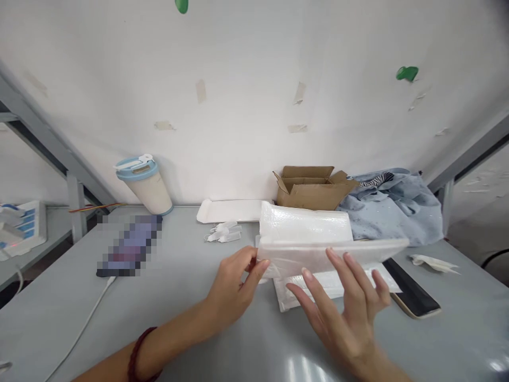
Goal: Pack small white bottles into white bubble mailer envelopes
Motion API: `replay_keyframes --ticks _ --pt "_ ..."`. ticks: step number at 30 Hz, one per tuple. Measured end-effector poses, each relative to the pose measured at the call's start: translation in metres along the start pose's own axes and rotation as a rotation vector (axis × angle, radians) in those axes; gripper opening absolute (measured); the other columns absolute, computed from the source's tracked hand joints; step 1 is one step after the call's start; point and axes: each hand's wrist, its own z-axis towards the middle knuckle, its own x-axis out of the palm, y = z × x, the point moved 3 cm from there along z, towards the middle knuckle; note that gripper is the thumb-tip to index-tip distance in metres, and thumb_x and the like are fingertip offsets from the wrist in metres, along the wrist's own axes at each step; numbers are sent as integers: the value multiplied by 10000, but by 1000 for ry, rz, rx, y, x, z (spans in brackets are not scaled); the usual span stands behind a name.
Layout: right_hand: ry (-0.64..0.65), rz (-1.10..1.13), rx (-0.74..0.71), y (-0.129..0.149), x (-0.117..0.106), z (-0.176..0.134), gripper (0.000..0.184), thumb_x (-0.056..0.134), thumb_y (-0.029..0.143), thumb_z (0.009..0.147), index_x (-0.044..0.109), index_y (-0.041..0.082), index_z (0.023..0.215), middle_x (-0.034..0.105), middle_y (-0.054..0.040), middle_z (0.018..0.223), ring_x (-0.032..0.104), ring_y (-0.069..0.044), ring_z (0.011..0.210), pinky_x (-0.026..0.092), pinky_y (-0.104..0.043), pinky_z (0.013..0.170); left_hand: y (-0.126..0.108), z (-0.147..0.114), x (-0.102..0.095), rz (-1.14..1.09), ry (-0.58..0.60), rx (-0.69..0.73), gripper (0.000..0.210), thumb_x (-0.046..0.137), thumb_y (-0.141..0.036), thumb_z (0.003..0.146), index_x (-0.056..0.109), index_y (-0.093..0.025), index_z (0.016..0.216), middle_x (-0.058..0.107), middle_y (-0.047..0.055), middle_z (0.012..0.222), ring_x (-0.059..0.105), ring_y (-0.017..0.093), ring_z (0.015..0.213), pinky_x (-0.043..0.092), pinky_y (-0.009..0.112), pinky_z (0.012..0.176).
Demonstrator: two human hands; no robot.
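My left hand [234, 284] is closed in a pinch on the left end of a white, glossy bubble-wrap pouch [292, 255], which is held up edge-on above the table. My right hand [345, 313] has its fingers spread, with fingertips at the front face of that pouch. It does not wrap round it. Behind the held pouch is another white bubble-wrap piece [306, 223]. Below it, partly hidden by my right hand, a further white bubble-wrap pouch [289, 294] lies on the grey table [191, 339].
At the back are a cardboard box [314, 197], blue-grey cloth [393, 209] and a flat white piece [234, 210]. Small clear plastic pieces [225, 232] lie ahead. A dark slab [413, 292] and white scrap [433, 262] are right; a lidded cup [145, 185] and cabled, pixelated phone [131, 241] left.
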Motion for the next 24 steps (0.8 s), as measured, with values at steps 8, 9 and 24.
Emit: replay_keyframes --ticks 8,9,24 --pt "280 113 120 -10 27 -4 487 618 549 828 568 227 1190 547 -146 1323 489 -321 1236 168 -586 1079 8 35 42 -573 163 -469 133 583 -268 838 621 -140 837 588 17 708 564 128 618 498 271 618" --pt "316 109 112 -13 30 -6 494 590 568 837 570 211 1178 559 -156 1301 506 -326 1207 202 -585 1062 13 35 44 -605 131 -526 125 581 -243 830 622 -136 879 612 37 779 587 133 654 511 277 634" --pt "440 140 8 -24 38 -16 402 372 459 971 549 136 1133 572 -173 1179 521 -311 1109 429 -459 862 96 71 -129 388 -508 -353 172 575 -262 623 671 -197 750 696 99 922 583 327 993 438 379 845"
